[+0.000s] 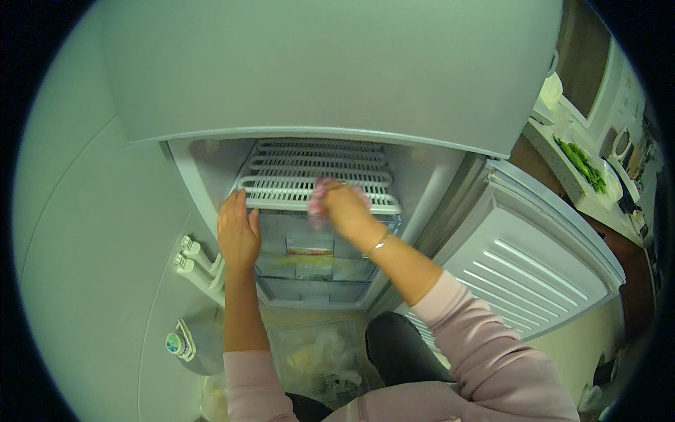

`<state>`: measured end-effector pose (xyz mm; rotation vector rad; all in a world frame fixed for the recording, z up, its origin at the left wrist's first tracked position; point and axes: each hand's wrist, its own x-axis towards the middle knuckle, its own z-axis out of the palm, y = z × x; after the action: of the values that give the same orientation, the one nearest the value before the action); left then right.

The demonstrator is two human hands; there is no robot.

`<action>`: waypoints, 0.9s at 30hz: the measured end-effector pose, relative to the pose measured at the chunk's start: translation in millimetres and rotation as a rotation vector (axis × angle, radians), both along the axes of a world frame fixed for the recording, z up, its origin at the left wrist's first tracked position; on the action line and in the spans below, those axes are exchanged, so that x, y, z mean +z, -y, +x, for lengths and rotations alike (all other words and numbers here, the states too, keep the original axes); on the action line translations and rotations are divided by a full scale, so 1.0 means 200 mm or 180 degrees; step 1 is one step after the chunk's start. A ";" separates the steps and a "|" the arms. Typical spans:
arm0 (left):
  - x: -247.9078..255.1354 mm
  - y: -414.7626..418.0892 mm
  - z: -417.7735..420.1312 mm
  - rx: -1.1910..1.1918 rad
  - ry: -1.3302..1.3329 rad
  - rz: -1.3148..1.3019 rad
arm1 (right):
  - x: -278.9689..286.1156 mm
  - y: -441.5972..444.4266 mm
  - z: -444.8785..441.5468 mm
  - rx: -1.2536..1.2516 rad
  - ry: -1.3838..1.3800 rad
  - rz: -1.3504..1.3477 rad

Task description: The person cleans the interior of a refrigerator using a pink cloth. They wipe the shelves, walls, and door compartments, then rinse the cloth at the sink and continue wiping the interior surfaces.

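Note:
My right hand (341, 205) holds a pink-and-white cloth (317, 207) against the front edge of a white slatted freezer shelf (279, 204); hand and cloth are motion-blurred. Looped white tubes run across this shelf. On the left, my left hand (240, 232) lies with fingers extended against the shelf's corner and the freezer's side edge, holding nothing. Below the shelf are clear-fronted freezer drawers (311, 266), with something yellow and orange dimly visible inside. The freezer door (527, 264) stands open to the right.
The upper refrigerator door (327, 68) is closed above. Between my knees sits a clear plastic drawer (311, 324) holding bagged items. A capped jug (203, 343) and white plastic fitting (198, 271) are at left. Green peppers (580, 161) lie on the right counter (585, 203).

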<state>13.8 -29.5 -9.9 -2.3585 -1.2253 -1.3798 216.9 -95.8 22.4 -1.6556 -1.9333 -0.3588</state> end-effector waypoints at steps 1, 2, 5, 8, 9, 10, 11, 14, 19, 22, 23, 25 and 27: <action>0.00 0.00 -0.01 0.0032 -0.0001 0.0041 | 0.01 0.06 0.05 -0.0035 -0.0112 -0.0025; -0.01 0.00 -0.02 0.0066 0.0003 0.0078 | 0.00 0.12 0.12 -0.0336 -0.0259 -0.0368; -0.02 0.00 -0.03 0.0083 0.0036 0.0014 | 0.15 0.34 0.21 -0.0411 -0.0531 -0.0746; -0.02 0.00 0.00 0.0050 0.0123 0.0097 | 0.20 0.45 0.12 -0.0362 -0.2415 -0.0520; -0.01 0.01 0.00 0.0014 0.0150 0.0104 | 0.19 0.46 0.12 -0.0005 -0.3514 -0.0576; -0.01 0.01 0.01 -0.0020 0.0189 0.0079 | 0.17 0.45 0.11 0.0365 -0.4610 -0.0632; -0.01 0.02 0.01 -0.0051 0.0228 0.0055 | 0.15 0.44 0.10 0.0747 -0.5703 -0.0685; -0.01 0.01 0.00 -0.0288 0.0645 0.0018 | 0.05 0.39 0.10 0.0963 -0.6660 -0.0936; -0.02 0.34 0.18 -0.1945 0.3232 -0.2101 | 0.02 0.34 0.01 0.1425 -0.7226 -0.1276; 0.01 0.63 0.40 -0.4158 0.5429 -0.3364 | -0.01 0.35 -0.09 0.1030 -0.5203 -0.1086; -0.02 0.68 0.46 -0.4081 0.5453 -0.3723 | 0.01 0.38 -0.12 0.0744 -0.4315 -0.0981; -0.01 0.71 0.48 -0.3971 0.5843 -0.3992 | 0.11 0.48 -0.19 0.0318 -0.1789 -0.0641; 0.00 0.71 0.50 -0.3561 0.5985 -0.3725 | 0.20 0.62 -0.18 0.0326 0.0029 0.0081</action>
<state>114.4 -172.0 -9.0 -1.1507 -0.4790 -4.8912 180.4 -219.1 61.6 -1.5348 -2.0031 -0.3497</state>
